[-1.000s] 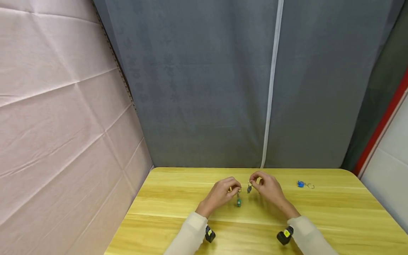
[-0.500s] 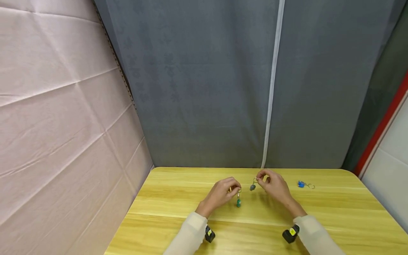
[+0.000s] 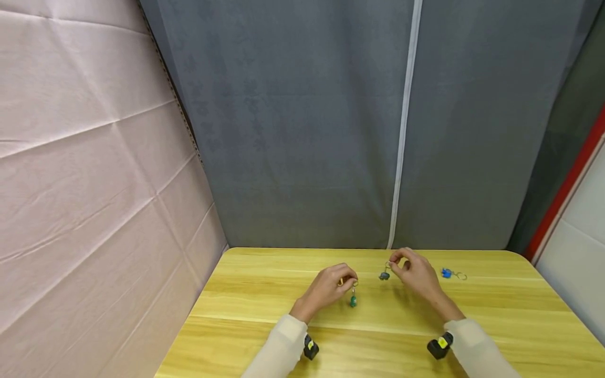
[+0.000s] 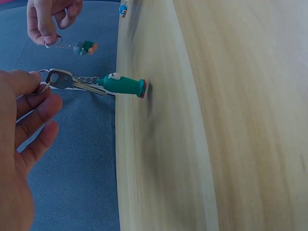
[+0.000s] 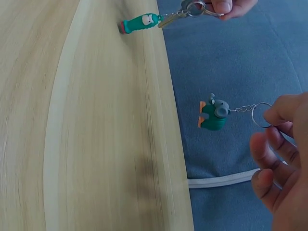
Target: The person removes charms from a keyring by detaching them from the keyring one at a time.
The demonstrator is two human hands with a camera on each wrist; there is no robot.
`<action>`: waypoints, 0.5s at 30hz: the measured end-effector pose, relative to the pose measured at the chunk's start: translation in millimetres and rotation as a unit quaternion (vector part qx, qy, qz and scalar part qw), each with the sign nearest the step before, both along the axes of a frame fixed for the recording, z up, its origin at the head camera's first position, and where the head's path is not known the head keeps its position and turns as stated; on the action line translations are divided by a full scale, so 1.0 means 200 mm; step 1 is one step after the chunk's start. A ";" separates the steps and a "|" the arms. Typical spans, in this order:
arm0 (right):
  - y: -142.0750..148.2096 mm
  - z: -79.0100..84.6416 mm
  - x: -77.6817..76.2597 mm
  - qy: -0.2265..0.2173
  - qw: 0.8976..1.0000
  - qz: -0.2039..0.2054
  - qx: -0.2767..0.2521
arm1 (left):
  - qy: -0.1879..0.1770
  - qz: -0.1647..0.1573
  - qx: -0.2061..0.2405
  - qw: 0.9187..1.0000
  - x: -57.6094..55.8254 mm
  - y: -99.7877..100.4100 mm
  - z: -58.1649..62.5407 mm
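Left hand [image 3: 328, 286] pinching key ring [image 4: 46, 86], keys [image 4: 61, 79] and doll [image 4: 124, 85] below fingertips [image 4: 54, 102]; right hand [image 3: 417, 275] pinching second ring [image 5: 253, 114], elephant (green-bodied) [image 5: 215, 116] below.

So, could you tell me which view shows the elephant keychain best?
The right wrist view: there the elephant keychain appears largest, its grey head and green body distinct. The left wrist view shows it smaller and blurrier; in the head view it is tiny.
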State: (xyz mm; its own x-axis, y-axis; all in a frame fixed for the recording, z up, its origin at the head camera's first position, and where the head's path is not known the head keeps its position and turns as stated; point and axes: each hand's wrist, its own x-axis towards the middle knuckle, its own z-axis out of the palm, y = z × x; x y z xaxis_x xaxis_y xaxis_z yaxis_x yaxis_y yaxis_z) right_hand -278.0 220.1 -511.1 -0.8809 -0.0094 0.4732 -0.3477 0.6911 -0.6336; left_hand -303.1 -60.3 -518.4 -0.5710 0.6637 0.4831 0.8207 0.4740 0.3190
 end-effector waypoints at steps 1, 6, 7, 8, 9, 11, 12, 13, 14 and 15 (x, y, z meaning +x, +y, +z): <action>0.01 0.00 0.00 0.000 1.000 -0.001 0.002 | 0.000 0.001 0.000 1.000 0.00 0.00 0.00; 0.05 0.00 0.00 -0.003 1.000 -0.004 0.003 | 0.000 0.002 -0.004 1.000 -0.01 0.00 -0.01; 0.06 0.01 0.00 -0.005 1.000 -0.005 0.002 | -0.001 0.003 -0.005 1.000 -0.01 0.00 -0.01; 0.07 0.01 0.00 -0.006 1.000 -0.005 0.002 | -0.002 0.003 -0.005 1.000 -0.01 0.00 -0.01; 0.07 0.01 0.00 -0.007 1.000 -0.005 0.001 | -0.004 0.004 -0.005 1.000 -0.01 0.00 -0.01; 0.08 0.02 0.00 -0.009 1.000 -0.007 0.001 | -0.007 0.004 -0.004 1.000 -0.01 0.00 -0.01; 0.09 0.02 0.00 -0.010 1.000 -0.007 -0.001 | -0.009 0.004 -0.003 1.000 -0.01 -0.01 -0.01; 0.09 0.02 0.00 -0.010 1.000 -0.007 0.000 | -0.009 0.004 -0.002 1.000 0.00 -0.01 -0.01; 0.10 0.02 0.00 -0.009 1.000 -0.008 0.000 | -0.011 0.003 0.000 1.000 0.00 -0.01 -0.01; 0.11 0.02 0.00 -0.008 1.000 -0.008 0.000 | -0.013 0.003 0.002 1.000 0.00 -0.01 -0.01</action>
State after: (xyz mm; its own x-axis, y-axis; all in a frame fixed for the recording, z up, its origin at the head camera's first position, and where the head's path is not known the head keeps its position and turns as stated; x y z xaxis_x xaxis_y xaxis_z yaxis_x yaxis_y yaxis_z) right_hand -277.2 241.1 -507.2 -0.8887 0.0053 0.4584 -0.3254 0.6971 -0.6389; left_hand -303.3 -62.1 -519.8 -0.5882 0.6582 0.4699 0.8087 0.4783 0.3423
